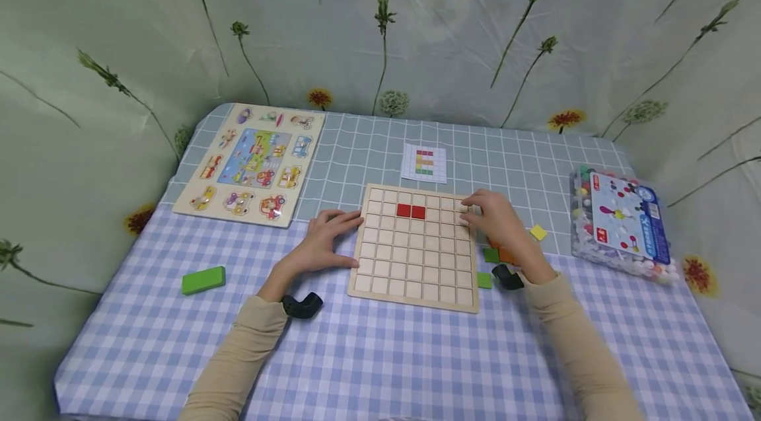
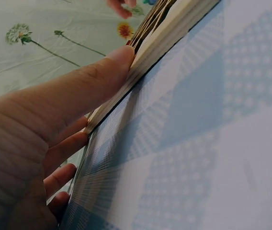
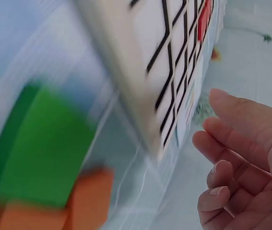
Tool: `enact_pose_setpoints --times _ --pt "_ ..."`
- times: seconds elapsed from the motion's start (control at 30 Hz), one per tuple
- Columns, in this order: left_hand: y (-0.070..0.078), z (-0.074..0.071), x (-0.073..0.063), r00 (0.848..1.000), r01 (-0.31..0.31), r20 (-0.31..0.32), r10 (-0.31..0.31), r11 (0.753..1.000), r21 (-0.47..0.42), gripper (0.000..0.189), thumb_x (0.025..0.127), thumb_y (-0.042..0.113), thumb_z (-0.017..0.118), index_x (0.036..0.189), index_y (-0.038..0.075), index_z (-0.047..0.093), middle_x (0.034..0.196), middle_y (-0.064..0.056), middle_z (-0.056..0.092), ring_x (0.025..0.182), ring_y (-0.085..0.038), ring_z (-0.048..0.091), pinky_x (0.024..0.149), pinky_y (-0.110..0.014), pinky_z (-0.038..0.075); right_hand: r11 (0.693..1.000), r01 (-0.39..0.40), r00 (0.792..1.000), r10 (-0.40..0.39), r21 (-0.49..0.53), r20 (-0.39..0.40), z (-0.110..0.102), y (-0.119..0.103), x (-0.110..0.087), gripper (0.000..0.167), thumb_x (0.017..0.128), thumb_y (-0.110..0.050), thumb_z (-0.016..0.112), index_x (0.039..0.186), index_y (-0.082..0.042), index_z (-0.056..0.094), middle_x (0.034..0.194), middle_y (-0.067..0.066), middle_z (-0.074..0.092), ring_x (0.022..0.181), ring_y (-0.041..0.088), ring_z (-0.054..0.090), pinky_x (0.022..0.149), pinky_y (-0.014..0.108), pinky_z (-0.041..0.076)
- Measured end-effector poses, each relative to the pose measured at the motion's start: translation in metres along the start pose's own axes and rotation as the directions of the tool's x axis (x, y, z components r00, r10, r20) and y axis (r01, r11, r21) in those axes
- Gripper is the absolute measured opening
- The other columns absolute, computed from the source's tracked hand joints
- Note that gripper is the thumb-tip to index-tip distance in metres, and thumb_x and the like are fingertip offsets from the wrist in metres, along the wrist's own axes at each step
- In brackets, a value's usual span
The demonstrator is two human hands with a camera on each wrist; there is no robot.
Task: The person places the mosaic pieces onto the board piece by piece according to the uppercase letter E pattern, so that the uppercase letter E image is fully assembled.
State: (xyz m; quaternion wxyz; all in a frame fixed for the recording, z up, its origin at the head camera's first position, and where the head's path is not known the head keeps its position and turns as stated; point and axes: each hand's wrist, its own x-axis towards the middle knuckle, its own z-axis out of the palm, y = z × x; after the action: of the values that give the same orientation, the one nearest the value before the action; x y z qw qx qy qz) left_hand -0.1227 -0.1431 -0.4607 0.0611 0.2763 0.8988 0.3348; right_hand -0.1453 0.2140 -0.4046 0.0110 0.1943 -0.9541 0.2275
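Along the left edge of the grid board (image 1: pixel 416 248), the head view shows the left hand (image 1: pixel 323 241) spread, thumb and at least one fingertip touching the rim; the board lies flat on the table cloth (image 1: pixel 386 361), two red tiles (image 1: pixel 418 212) in its cells toward the far side. At the board's far right corner, the right hand (image 1: pixel 498 219) has thumb and fingers parted, and it partly covers the orange tiles (image 1: pixel 507 256) beside the right edge, next to green tiles (image 1: pixel 484 280). The board looks light, stiff and wooden, likely to slide if nudged, so best held by its rim; the tiles seem hard and slick, best pinched by opposite sides. From the left wrist, the board is a slanting edge, its cells mostly hidden. From the right wrist, nothing shows between thumb and fingers; the tiles beside the board blur, the orange ones cut off below.
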Motion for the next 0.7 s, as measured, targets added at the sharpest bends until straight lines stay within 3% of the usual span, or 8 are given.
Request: enact_pose_setpoints --times 0.2,0.47,0.7 --pt "0.001 0.0 0.0 1.0 0.005 -0.005 -0.006 1.0 -0.004 0.084 0.066 0.035 0.083 0.139 0.013 0.047 0.149 -0.006 0.04 0.131 -0.031 0.029 0.095 -0.051 0.024 0.997 -0.07 0.997 0.069 -0.042 -0.022 -0.01 0.022 -0.015 0.024 0.083 -0.009 0.069 0.102 0.005 0.07 0.095 0.02 0.067 0.06 0.016 0.047 0.056 0.026 0.037" --pt "0.001 -0.001 -0.001 1.0 -0.004 0.001 0.004 1.0 -0.011 0.084 0.067 0.034 0.083 0.14 0.013 0.046 0.15 -0.006 0.039 0.133 -0.031 0.028 0.097 -0.052 0.023 0.988 -0.129 0.99 0.124 -0.085 -0.064 -0.018 0.043 -0.035 0.023 0.08 -0.007 0.071 0.098 0.007 0.07 0.09 0.022 0.067 0.064 0.021 0.05 0.059 0.028 0.041" --pt "0.002 -0.001 -0.001 1.0 -0.001 0.002 0.001 1.0 -0.011 0.085 0.067 0.035 0.083 0.14 0.014 0.046 0.15 -0.005 0.039 0.133 -0.031 0.028 0.096 -0.051 0.024 0.984 -0.153 0.987 0.147 -0.089 -0.067 -0.021 0.053 -0.04 0.023 0.081 -0.008 0.07 0.097 0.008 0.07 0.091 0.023 0.068 0.066 0.024 0.05 0.06 0.03 0.041"
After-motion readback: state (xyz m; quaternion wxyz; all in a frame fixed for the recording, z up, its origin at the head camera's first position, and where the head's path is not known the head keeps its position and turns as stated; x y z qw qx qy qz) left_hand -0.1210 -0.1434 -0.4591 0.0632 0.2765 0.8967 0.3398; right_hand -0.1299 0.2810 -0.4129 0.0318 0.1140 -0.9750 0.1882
